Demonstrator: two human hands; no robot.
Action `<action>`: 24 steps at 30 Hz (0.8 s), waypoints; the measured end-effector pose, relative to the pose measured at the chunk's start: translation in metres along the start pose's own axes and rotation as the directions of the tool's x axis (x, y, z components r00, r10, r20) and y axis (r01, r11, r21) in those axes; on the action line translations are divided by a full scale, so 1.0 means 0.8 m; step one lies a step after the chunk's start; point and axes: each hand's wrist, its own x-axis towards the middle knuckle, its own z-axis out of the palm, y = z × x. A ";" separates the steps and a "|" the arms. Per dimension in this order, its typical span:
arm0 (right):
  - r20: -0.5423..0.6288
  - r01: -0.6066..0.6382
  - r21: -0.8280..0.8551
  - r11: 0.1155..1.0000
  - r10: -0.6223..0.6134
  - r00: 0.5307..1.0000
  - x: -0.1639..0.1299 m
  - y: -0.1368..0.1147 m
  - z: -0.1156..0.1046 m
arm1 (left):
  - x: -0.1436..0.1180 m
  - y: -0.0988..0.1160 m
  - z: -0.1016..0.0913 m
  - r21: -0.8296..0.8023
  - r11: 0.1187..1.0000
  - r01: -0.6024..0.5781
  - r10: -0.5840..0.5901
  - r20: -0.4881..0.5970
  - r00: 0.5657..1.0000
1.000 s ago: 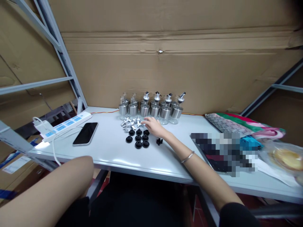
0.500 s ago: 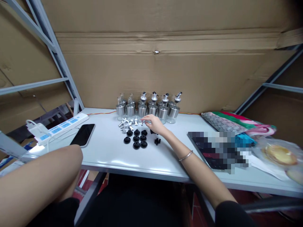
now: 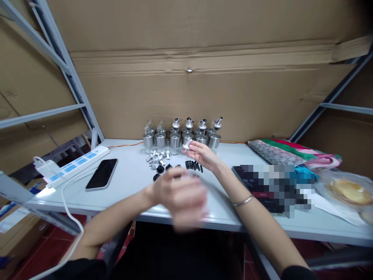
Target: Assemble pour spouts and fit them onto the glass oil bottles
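Note:
My right hand (image 3: 202, 155) is turned palm up over the white table (image 3: 131, 186) and pinches a small silver pourer spout (image 3: 186, 146) at its fingertips. It hovers just in front of a row of glass bottles with steel collars (image 3: 180, 136). Below it lie several small black plugs (image 3: 194, 165). My left hand (image 3: 180, 196) is blurred by motion above the table's front edge and covers part of a group of black rubber stoppers (image 3: 159, 169); whether it holds anything is unclear. Loose silver spouts (image 3: 157, 156) lie in front of the bottles.
A black phone (image 3: 101, 174) and a white power strip (image 3: 74, 164) with a cable lie at the left. Folded patterned cloth (image 3: 279, 151), a pixelated dark item (image 3: 276, 184) and bagged food (image 3: 348, 191) fill the right. Cardboard (image 3: 204, 77) backs the table; a shelf frame (image 3: 58, 58) stands on the left.
My right hand has lifted off the table with a silver spout and turned palm up. My left arm has swung in from the lower left to the table's middle front.

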 end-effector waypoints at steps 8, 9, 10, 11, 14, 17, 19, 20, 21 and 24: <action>0.228 -0.166 0.180 0.969 0.124 0.966 -0.017 -0.010 0.004 | 0.014 -0.044 0.028 0.062 0.986 -0.153 0.164 -0.319 0.933; 0.232 -0.166 0.174 0.971 0.123 0.965 -0.018 -0.009 0.006 | 0.011 -0.044 0.030 0.056 0.986 -0.156 0.166 -0.320 0.933; 0.234 -0.166 0.168 0.972 0.124 0.964 -0.018 -0.009 0.007 | 0.008 -0.043 0.031 0.051 0.986 -0.159 0.167 -0.311 0.936; 0.237 -0.169 0.159 0.973 0.128 0.963 -0.019 -0.008 0.007 | 0.005 -0.041 0.032 0.048 0.986 -0.160 0.167 -0.303 0.938; 0.250 -0.158 0.067 0.985 0.137 0.959 -0.020 -0.009 0.007 | 0.002 -0.037 0.032 0.034 0.988 -0.150 0.154 -0.279 0.948; 0.138 0.015 -0.138 0.990 0.005 0.990 -0.019 -0.012 0.005 | 0.003 -0.037 0.028 0.026 0.991 -0.129 0.131 -0.272 0.953; 0.044 0.140 -0.260 0.956 -0.133 0.990 -0.018 -0.014 0.004 | 0.005 -0.038 0.025 0.035 0.990 -0.135 0.140 -0.274 0.952; 0.017 0.179 -0.296 0.938 -0.182 0.983 -0.017 -0.014 0.004 | 0.006 -0.038 0.023 0.042 0.989 -0.142 0.149 -0.275 0.950; 0.007 0.202 -0.315 0.927 -0.210 0.978 -0.017 -0.015 0.004 | 0.006 -0.038 0.022 0.048 0.988 -0.149 0.156 -0.279 0.948; 0.014 0.246 -0.317 0.916 -0.255 0.967 -0.019 -0.017 0.010 | 0.006 -0.036 0.019 0.049 0.987 -0.151 0.159 -0.291 0.944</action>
